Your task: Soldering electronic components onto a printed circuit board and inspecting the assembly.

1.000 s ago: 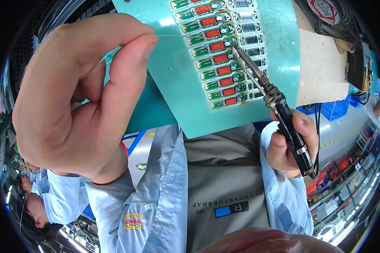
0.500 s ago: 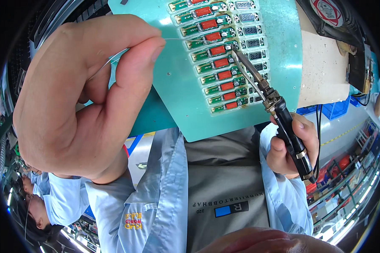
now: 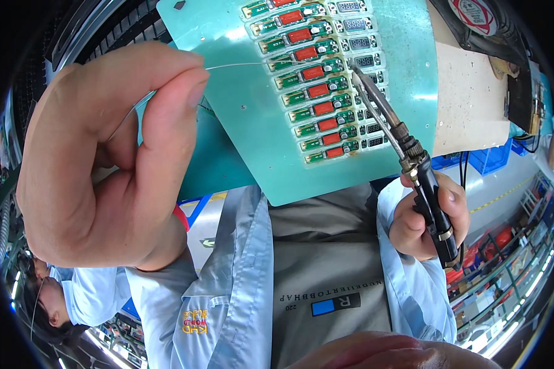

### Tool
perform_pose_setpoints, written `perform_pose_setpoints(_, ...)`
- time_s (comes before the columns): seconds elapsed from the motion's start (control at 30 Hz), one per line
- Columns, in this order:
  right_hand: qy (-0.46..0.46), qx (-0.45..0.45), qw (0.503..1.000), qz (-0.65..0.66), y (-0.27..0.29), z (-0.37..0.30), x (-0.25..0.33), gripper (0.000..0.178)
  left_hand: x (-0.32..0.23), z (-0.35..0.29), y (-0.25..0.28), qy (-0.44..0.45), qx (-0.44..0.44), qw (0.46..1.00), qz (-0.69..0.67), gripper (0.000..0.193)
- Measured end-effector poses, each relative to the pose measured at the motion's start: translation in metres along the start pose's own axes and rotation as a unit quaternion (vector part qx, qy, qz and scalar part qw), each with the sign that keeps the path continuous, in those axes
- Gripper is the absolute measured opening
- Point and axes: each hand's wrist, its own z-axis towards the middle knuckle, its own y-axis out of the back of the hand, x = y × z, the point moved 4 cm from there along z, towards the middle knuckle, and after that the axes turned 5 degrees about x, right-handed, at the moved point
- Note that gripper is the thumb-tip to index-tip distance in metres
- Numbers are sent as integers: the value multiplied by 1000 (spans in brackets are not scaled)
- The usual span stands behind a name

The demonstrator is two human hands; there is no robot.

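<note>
Beige desk (image 3: 465, 92): upper R of view. Second person, lower L, wears a lt-blue top (image 3: 98, 292). Wearer's own lt-blue jacket (image 3: 237, 277) parts over a grey-brown shirt (image 3: 326, 258). Green plate (image 3: 283, 184) overlaps the desk's L part & sits askew btwn the two hands, near edge in front of the shirt. Blue bin (image 3: 490, 158) shows past the desk's near edge, R side.

L hand (image 3: 98, 203): raised at L of plate; grip narrow, thumb & forefinger pinching a thin silvery wire (image 3: 237, 64), other fingers curled. R hand (image 3: 410, 232): nr plate's lower R; grip wrapped round the blk handle of a soldering iron (image 3: 415, 161). Iron runs diag. up & L over the plate, w/ a slim metal rod alongside its shaft.

Circuit boards (image 3: 289, 80): green, long, narrow, approx. parallel, set in the plate as one column. Displays (image 3: 364, 61): second column, just R of boards; some partly hidden behind iron. Red blocks (image 3: 313, 73): one per board, nr its middle. Silver cans (image 3: 333, 87): small, round, toward R ends of boards.

Iron's tip (image 3: 358, 73): at gap btwn the columns; contact can't be told. Wire, thinnest item, spans from L grip across to the boards; far end nr tip, touching or not unclear.
</note>
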Motion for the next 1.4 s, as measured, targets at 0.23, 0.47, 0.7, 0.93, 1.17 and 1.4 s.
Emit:
perform_pose_setpoints(0.23,-4,-14,999,36,28,-5,-3,63,-12,5,1,16,13,999,25,12)
perform_pose_setpoints(0.47,-82,-311,939,-120,85,1,-50,40,-2,-1,13,-7,0,1000,-6,21)
perform_pose_setpoints(0.7,-145,-335,914,-179,107,29,-94,29,-3,2,7,-2,2,1000,12,20)
perform_pose_setpoints(0.93,-39,-234,954,-183,62,-5,-26,45,-7,6,1,-22,14,1000,15,19)
perform_pose_setpoints(1.17,-29,68,996,-45,27,8,12,57,-13,8,-4,-45,52,997,30,16)
perform_pose_setpoints(1.4,-49,114,992,-25,12,19,13,55,-13,7,-9,-37,47,998,34,13)
